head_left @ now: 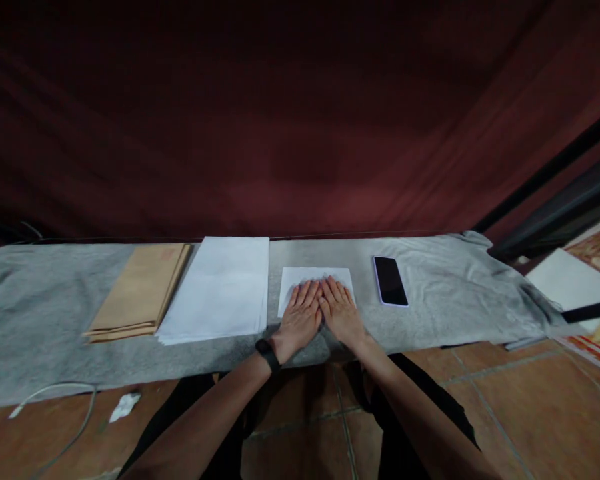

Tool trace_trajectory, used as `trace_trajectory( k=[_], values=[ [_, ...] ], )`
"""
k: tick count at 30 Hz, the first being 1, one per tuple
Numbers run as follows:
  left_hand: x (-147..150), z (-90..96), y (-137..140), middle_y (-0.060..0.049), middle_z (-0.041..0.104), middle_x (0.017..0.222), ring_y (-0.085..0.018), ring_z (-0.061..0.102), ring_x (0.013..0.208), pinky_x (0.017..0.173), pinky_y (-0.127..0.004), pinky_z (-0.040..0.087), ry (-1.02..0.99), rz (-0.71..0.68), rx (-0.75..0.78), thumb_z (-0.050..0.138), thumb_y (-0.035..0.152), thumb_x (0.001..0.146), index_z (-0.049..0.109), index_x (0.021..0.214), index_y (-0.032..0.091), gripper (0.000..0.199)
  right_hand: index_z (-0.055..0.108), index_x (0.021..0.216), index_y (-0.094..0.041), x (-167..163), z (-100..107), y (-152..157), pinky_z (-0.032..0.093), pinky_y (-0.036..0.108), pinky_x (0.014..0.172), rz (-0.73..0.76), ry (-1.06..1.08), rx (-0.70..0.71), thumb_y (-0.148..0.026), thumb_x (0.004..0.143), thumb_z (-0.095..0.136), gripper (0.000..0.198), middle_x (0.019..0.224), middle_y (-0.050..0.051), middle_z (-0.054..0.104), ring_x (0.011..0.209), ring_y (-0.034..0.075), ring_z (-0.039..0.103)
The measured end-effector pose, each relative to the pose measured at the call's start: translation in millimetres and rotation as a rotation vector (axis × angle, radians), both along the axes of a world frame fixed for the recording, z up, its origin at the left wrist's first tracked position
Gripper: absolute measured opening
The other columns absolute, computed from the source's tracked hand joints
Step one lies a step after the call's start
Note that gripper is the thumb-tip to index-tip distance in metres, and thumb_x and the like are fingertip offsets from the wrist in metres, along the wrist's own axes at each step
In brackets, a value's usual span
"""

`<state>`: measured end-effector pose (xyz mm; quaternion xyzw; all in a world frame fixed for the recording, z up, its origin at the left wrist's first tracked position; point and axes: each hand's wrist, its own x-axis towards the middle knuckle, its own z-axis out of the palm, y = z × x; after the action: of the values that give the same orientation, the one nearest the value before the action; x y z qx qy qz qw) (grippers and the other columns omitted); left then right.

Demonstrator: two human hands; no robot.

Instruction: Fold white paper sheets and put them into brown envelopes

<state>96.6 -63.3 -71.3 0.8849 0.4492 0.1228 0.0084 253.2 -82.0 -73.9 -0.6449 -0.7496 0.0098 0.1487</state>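
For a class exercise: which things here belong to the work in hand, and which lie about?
Work in hand:
white paper under left hand and right hand
likely: paper stack, brown paper pile

Apparently lying about:
phone
cable
white scrap

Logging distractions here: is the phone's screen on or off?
Off, by its look: the phone, face up on the grey cloth, has a dark screen with nothing lit on it.

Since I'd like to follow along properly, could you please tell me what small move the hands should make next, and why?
Probably slide the left hand and right hand apart across the small white paper: both lie flat on its middle, palms down, side by side, leaving its upper corners uncovered.
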Motion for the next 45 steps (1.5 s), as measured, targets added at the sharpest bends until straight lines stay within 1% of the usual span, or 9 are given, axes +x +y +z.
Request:
trace_trajectory(
  k=[9,15,22,27,31,35,39,42,45],
  values=[
    [-6.1,-1.1,-5.8,-0.013,0.031,0.163,-0.026,0.023,0.153,0.125,-0.047,0.02,0.022,0.058,-0.023,0.036,0.041,0.103,0.034,0.154,0.011,0.06,0.039,0.151,-0.004,18.8,-7.2,-2.7,0.031,0.049,0.116,-0.179,-0.034,0.022,-0.037,0.103,0.034,0.058,0.158,0.022,0.037,0.145,0.032,0.036],
    [-4.0,5.5,-10.7,-0.014,0.03,0.163,-0.028,0.024,0.152,0.125,-0.049,0.017,0.074,0.1,-0.017,0.037,0.049,0.102,0.034,0.155,0.011,0.065,0.037,0.149,0.001,35.8,10.8,1.5,0.044,0.045,0.1,-0.287,-0.003,-0.058,-0.036,0.098,0.043,0.063,0.139,0.027,0.056,0.125,0.036,0.055],
    [0.5,10.1,-13.1,-0.016,0.031,0.162,-0.029,0.025,0.152,0.124,-0.049,0.018,0.087,0.115,-0.031,0.037,0.048,0.102,0.037,0.153,0.009,0.064,0.053,0.134,-0.007,45.2,21.5,10.9,0.049,0.034,0.084,-0.393,0.096,-0.205,-0.036,0.095,0.05,0.049,0.11,0.019,0.068,0.098,0.028,0.068],
    [0.9,7.3,-12.5,-0.019,0.033,0.16,-0.03,0.026,0.151,0.123,-0.053,0.018,0.053,0.099,-0.032,0.038,0.045,0.102,0.036,0.153,0.008,0.063,0.068,0.104,-0.017,54.1,18.7,19.8,0.046,0.03,0.071,-0.346,0.391,-0.19,-0.034,0.087,0.054,0.029,0.087,0.008,0.071,0.081,0.023,0.066],
    [1.8,8.5,-12.7,-0.022,0.029,0.161,-0.034,0.026,0.151,0.123,-0.054,0.019,0.048,0.069,-0.04,0.042,0.056,0.099,0.033,0.154,0.006,0.075,0.067,0.082,-0.02,57.2,25.9,27.0,0.042,0.028,0.062,-0.293,0.846,-0.131,-0.044,0.078,0.059,0.026,0.067,-0.001,0.062,0.065,0.018,0.057],
    [7.1,20.1,-12.9,-0.022,0.024,0.163,-0.035,0.027,0.15,0.121,-0.05,0.026,-0.031,0.106,-0.051,0.05,0.06,0.094,0.022,0.157,0.006,0.087,0.067,0.085,-0.02,48.3,44.7,23.8,0.045,0.027,0.064,-0.235,1.333,-0.079,-0.049,0.073,0.069,0.031,0.074,-0.002,0.066,0.066,0.016,0.057],
    [13.6,41.3,-10.0,-0.018,0.031,0.162,-0.032,0.037,0.146,0.116,-0.046,0.036,-0.194,0.156,-0.088,0.048,0.038,0.098,0.019,0.159,0.011,0.073,0.068,0.091,-0.021,37.3,64.6,16.7,0.051,0.029,0.07,-0.154,1.504,-0.079,-0.051,0.075,0.072,0.034,0.086,0.001,0.072,0.075,0.018,0.065],
    [14.0,57.5,-3.9,-0.014,0.048,0.153,-0.028,0.049,0.137,0.113,-0.042,0.04,-0.441,0.176,-0.178,0.038,0.026,0.1,0.032,0.155,0.015,0.056,0.068,0.109,-0.02,38.4,69.6,17.2,0.054,0.034,0.081,-0.076,1.531,-0.1,-0.062,0.085,0.056,0.05,0.107,0.009,0.074,0.096,0.024,0.069],
    [10.8,67.8,4.2,-0.012,0.065,0.133,-0.025,0.059,0.125,0.107,-0.037,0.046,-0.879,0.247,-0.319,0.034,0.036,0.103,0.056,0.136,0.015,0.045,0.062,0.127,-0.019,44.1,59.5,19.9,0.055,0.038,0.088,-0.091,1.433,-0.148,-0.068,0.09,0.041,0.064,0.126,0.013,0.068,0.111,0.026,0.067]
  ],
)
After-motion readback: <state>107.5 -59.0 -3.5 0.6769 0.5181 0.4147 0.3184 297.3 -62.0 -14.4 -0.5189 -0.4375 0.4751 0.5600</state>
